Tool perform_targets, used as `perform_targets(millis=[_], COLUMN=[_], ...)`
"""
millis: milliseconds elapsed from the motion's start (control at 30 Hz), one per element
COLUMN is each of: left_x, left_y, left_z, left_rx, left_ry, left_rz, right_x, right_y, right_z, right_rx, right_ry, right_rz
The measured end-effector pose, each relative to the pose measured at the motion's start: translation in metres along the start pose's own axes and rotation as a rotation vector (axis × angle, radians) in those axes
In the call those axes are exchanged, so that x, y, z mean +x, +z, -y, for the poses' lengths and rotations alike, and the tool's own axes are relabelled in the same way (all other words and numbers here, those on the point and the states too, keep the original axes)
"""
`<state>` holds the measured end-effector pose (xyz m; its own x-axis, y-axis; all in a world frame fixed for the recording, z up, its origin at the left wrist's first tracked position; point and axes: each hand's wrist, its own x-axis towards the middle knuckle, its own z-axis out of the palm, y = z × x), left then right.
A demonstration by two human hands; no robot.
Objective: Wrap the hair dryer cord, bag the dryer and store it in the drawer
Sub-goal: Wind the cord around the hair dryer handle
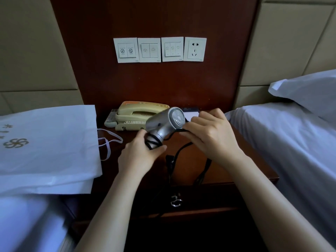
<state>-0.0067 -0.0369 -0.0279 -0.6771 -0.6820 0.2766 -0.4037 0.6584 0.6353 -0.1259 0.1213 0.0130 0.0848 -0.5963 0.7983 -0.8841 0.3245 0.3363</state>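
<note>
Dryer [164, 124]: my left hand [140, 153] is gripping it, right hand [209, 133] pinching the cord [183, 149]; I'm aiming for snug turns.

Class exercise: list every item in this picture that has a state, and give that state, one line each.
hair dryer: held up, unbagged.
cord: partly wound round the handle, the rest hanging loose.
left hand: grips the wrapped handle.
right hand: holds the cord.
bag: lying flat, dryer not in it.
drawer: shut.
telephone: handset on cradle.
wall socket: nothing plugged in.
</note>
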Motion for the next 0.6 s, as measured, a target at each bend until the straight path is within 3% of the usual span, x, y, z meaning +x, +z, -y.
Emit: perform_targets(millis=[267,500,600], left_x=[-0.014,-0.014,-0.011], left_y=[0.002,-0.001,-0.006], left_z=[-0.027,-0.026,-0.019], left_rx=[0.227,0.276,0.243], left_ry=[-0.017,0.074,0.085], left_rz=[0.111,0.025,0.02], right_x=[0.011,0.013,0.007], right_y=[0.001,0.0,0.005], right_z=[0.023,0.027,0.018], right_rx=[0.076,0.12,0.079], right_ry=[-0.079,-0.097,-0.018], right_rz=[-0.009,0.013,0.055])
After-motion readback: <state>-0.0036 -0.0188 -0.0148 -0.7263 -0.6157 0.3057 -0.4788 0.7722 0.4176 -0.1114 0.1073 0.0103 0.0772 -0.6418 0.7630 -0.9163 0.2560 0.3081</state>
